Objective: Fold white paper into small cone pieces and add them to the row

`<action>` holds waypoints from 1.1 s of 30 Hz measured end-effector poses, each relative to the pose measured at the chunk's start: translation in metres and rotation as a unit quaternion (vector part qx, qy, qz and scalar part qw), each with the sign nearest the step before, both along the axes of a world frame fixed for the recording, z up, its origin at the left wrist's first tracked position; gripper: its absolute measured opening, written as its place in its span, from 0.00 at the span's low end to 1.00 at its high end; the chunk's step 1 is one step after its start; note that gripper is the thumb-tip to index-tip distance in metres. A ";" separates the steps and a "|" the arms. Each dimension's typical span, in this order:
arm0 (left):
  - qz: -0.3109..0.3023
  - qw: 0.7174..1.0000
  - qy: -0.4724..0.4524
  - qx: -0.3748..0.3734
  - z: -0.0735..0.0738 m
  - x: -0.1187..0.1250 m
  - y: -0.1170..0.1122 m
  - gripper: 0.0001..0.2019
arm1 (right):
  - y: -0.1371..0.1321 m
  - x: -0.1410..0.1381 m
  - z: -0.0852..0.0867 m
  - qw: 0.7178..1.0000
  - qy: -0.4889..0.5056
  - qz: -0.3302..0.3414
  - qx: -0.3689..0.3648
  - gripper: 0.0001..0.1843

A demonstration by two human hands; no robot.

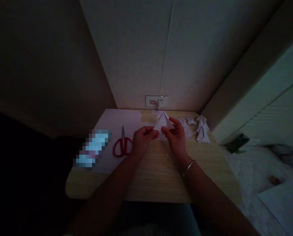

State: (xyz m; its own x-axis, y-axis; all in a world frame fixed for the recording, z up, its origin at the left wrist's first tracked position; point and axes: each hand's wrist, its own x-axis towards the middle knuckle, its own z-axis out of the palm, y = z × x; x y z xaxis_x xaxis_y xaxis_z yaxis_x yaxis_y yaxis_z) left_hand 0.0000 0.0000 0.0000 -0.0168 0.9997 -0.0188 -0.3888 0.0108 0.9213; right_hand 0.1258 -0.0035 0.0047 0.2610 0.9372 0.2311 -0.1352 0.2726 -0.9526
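Observation:
A folded white paper piece [164,121], pointed at the top, is held up between both hands above the table. My left hand [143,139] pinches its lower left corner with thumb and fingers. My right hand [177,137] grips the right side, its thumb on the front face and the fingers behind. Red-handled scissors [122,146] lie just left of my left hand, blades pointing away, on a large white paper sheet [124,116]. To the right of my right hand stand several folded paper pieces [202,129] of similar pointed shape.
A blurred-out bright rectangular object [93,149] lies on the sheet at the left. The wooden table [158,183] meets a wall with a socket [156,101] and a plug in it. At the right, lower down, are a dark object [238,143] and a white sheet [283,206] on a pale surface.

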 end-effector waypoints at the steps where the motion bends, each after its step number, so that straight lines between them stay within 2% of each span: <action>1: 0.000 1.000 -0.007 -0.002 -0.001 0.000 0.000 0.12 | 0.000 0.000 0.000 1.000 0.001 0.009 -0.002 0.24; 9: -0.007 0.998 -0.064 -0.018 0.002 0.000 -0.001 0.12 | 0.002 0.001 -0.003 0.999 0.004 0.032 -0.013 0.27; 14: 0.002 0.997 -0.076 -0.026 0.002 0.002 -0.002 0.12 | 0.004 0.002 -0.006 0.996 0.009 0.070 -0.051 0.24; 22: -0.020 0.999 -0.043 -0.015 -0.001 0.003 -0.002 0.12 | 0.003 0.002 -0.004 0.998 -0.030 0.041 -0.033 0.19; 29: -0.013 0.994 -0.085 -0.067 -0.001 0.006 -0.002 0.10 | 0.003 -0.001 -0.004 0.998 -0.026 0.055 -0.034 0.17; 33: -0.041 0.992 -0.098 -0.062 -0.003 0.006 -0.004 0.12 | 0.005 0.000 -0.010 0.999 -0.032 0.038 -0.017 0.16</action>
